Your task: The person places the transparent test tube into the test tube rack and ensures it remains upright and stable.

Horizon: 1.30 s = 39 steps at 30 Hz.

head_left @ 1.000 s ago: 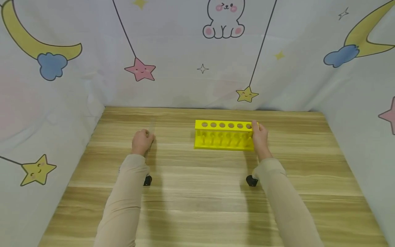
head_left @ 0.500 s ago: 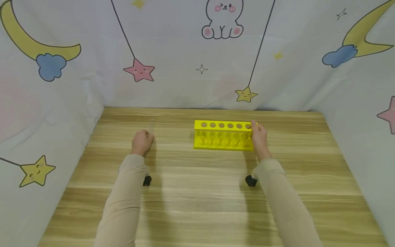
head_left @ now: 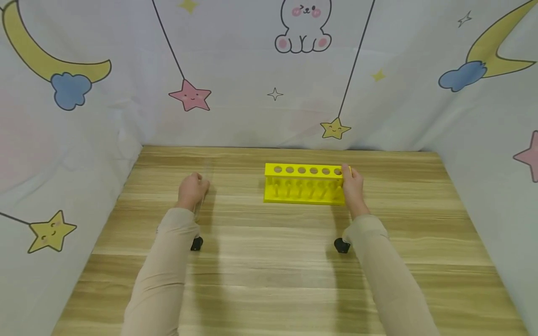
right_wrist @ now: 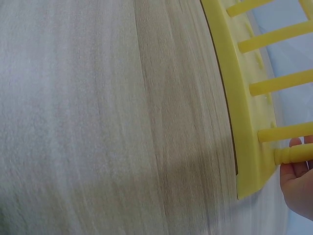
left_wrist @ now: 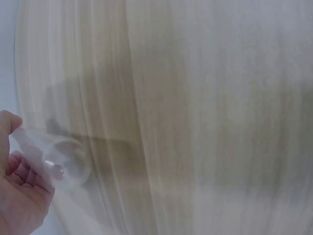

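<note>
My left hand grips a clear glass test tube on the left part of the wooden table. In the left wrist view the test tube's round mouth pokes out past my curled fingers, just above the wood. A yellow test tube rack with a row of holes and no tubes in it stands right of centre. My right hand holds its right end, thumb on the top plate. The right wrist view shows the rack's base and pegs with my right hand at the corner.
White cloth printed with moons, stars and a bunny walls the table at the back and both sides. Bare wood lies between the rack and my left hand, and across the front of the table.
My left forearm has drifted slightly left, the hand still holding the tube. The right hand and the rack have stayed where they were.
</note>
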Tool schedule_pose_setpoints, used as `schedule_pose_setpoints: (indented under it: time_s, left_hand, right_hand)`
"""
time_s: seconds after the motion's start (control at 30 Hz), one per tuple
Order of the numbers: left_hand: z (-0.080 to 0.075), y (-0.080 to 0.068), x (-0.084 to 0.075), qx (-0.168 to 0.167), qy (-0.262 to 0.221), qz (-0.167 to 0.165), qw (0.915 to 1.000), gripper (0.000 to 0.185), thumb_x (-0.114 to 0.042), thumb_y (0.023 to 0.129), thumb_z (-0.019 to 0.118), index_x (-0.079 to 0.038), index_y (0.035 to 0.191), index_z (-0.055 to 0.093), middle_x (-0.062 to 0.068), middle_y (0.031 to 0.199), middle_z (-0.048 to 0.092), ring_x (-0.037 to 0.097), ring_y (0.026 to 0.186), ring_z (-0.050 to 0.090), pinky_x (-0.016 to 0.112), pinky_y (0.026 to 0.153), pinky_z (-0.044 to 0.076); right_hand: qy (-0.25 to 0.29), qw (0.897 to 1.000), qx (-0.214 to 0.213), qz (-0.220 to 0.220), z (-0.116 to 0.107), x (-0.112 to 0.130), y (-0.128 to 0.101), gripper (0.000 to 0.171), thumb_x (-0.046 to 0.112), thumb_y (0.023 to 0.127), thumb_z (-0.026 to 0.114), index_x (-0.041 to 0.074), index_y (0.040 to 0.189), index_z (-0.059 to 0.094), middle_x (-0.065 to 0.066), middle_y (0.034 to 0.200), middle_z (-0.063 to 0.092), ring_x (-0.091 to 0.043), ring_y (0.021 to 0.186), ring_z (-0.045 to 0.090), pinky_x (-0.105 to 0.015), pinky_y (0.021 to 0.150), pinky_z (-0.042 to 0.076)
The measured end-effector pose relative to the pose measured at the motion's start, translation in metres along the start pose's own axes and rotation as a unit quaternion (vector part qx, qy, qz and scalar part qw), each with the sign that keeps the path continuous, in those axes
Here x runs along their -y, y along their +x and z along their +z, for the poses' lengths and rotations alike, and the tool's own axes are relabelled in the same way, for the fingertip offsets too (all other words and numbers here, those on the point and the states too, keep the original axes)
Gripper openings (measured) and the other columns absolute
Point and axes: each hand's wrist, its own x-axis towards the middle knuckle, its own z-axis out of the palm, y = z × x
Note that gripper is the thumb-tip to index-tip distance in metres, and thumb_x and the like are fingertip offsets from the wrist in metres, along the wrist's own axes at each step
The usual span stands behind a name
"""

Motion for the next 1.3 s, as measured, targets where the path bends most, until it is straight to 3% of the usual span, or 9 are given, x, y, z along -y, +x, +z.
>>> schedule_pose_setpoints:
  time_s: [0.17,0.43,0.73,0.97,1.17,1.3]
  left_hand:
    - [-0.004,-0.002,-0.004,-0.011,-0.005,0.015,0.9998,0.046,-0.023,0.089,0.038,0.009,0.122,0.039,0.028,0.118,0.048,0.037,0.104,0.049,0.046,0.089,0.042]
    - [-0.010,0.002,-0.008,-0.037,-0.005,0.033,0.9988,0.041,-0.025,0.089,0.042,0.005,0.117,0.041,0.020,0.095,0.055,0.027,0.078,0.052,0.036,0.067,0.046]
    - [-0.019,0.003,-0.011,-0.065,-0.024,0.056,0.9960,0.040,-0.024,0.086,0.044,0.006,0.112,0.040,0.022,0.101,0.057,0.030,0.084,0.054,0.040,0.075,0.045]
    - [-0.024,0.000,-0.015,-0.087,-0.033,0.069,0.9933,0.039,-0.022,0.087,0.043,0.006,0.114,0.038,0.021,0.095,0.061,0.025,0.072,0.052,0.031,0.061,0.043]
    - [-0.028,-0.004,-0.020,-0.109,-0.043,0.082,0.9897,0.036,-0.021,0.087,0.044,0.006,0.110,0.042,0.022,0.102,0.060,0.029,0.080,0.053,0.038,0.071,0.044]
    - [-0.029,-0.003,-0.022,-0.125,-0.049,0.087,0.9871,0.038,-0.021,0.086,0.043,0.006,0.113,0.041,0.020,0.094,0.062,0.029,0.080,0.053,0.040,0.076,0.044]
  right_hand:
    - [-0.002,1.000,0.004,0.004,0.000,0.002,-0.001,0.036,0.045,0.090,0.041,0.015,0.073,0.048,0.003,0.066,0.035,-0.009,0.060,0.034,-0.020,0.058,0.032]
    - [0.000,1.000,0.000,0.010,0.001,0.002,-0.001,0.036,0.046,0.090,0.041,0.015,0.072,0.047,0.000,0.074,0.038,-0.009,0.065,0.035,-0.020,0.061,0.032]
    - [0.003,1.000,-0.006,0.006,0.001,0.000,0.000,0.036,0.045,0.089,0.043,0.014,0.072,0.049,0.000,0.072,0.040,-0.008,0.061,0.035,-0.019,0.058,0.032]
    - [-0.005,1.000,-0.007,0.012,0.000,0.003,-0.002,0.035,0.045,0.090,0.042,0.014,0.075,0.051,0.001,0.077,0.043,-0.007,0.064,0.037,-0.018,0.058,0.034]
    - [-0.004,1.000,-0.008,0.009,0.001,0.002,-0.002,0.034,0.042,0.090,0.043,0.014,0.073,0.049,0.002,0.074,0.041,-0.008,0.065,0.036,-0.019,0.060,0.033]
    - [0.001,1.000,-0.010,0.007,0.002,0.002,-0.002,0.035,0.042,0.090,0.044,0.013,0.070,0.046,0.002,0.071,0.038,-0.009,0.064,0.036,-0.019,0.059,0.033]
